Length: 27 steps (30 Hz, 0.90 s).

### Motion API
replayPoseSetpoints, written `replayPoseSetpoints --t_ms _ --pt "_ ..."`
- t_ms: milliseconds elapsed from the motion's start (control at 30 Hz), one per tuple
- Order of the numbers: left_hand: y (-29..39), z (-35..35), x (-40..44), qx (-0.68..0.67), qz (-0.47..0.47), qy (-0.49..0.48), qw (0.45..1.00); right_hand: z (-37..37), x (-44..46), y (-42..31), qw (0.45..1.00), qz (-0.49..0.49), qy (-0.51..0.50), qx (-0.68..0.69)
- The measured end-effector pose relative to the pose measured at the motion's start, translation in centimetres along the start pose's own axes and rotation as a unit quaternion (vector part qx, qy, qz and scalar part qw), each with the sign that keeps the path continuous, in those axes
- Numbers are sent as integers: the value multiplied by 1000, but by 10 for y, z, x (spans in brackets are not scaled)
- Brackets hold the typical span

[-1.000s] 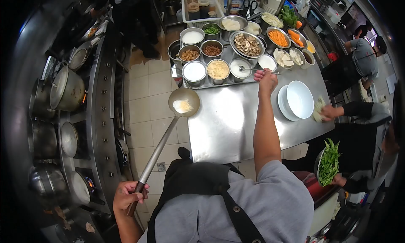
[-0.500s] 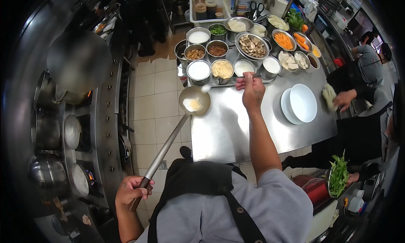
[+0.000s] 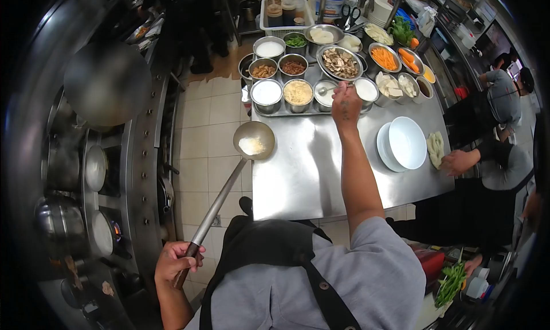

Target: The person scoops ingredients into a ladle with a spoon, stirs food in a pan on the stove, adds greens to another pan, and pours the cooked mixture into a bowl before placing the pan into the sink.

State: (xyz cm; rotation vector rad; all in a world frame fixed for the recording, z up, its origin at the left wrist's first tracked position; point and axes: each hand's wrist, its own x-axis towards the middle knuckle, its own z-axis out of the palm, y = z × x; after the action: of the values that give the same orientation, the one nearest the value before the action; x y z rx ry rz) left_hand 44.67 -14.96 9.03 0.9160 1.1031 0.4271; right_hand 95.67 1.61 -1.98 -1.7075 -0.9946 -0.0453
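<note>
My left hand (image 3: 177, 262) is wrapped round the wooden end of a long-handled ladle (image 3: 220, 198). Its bowl hangs beside the left edge of the steel table, with white and pale yellow powder inside. My right hand (image 3: 347, 106) grips a spoon (image 3: 322, 91), whose tip is at a metal container of white powder (image 3: 324, 101). To its left stands a container of yellowish granules (image 3: 298, 93), and left of that another of white powder (image 3: 267, 93). A further white-filled container (image 3: 366, 90) sits just right of my right hand.
Bowls of sliced mushrooms (image 3: 340, 63), carrot strips (image 3: 385, 57) and other ingredients crowd the table's far side. Stacked white bowls (image 3: 408, 143) stand on the right of the steel table (image 3: 298, 181). A co-worker's hand (image 3: 460, 161) is by a cloth (image 3: 435, 149). Stove burners with pans (image 3: 103, 233) line the left.
My right hand has moved the spoon from near the ladle to the white powder container. The ladle has shifted slightly left. The co-worker's hand and cloth have moved lower and left.
</note>
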Motion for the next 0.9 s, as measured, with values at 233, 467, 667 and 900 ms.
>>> replayPoseSetpoints --t_ms 233,467,667,900 --pt "-13 5 -19 -20 20 40 999 -11 22 -1 993 -69 -39 -82" --pt "-29 -21 -36 -63 48 59 995 -3 60 22 975 64 -187 -99" --pt "-44 -75 -47 -90 93 74 989 9 61 7 973 76 -201 -89" --pt "-55 -173 -78 -97 124 98 983 17 89 29 933 105 -111 -327"
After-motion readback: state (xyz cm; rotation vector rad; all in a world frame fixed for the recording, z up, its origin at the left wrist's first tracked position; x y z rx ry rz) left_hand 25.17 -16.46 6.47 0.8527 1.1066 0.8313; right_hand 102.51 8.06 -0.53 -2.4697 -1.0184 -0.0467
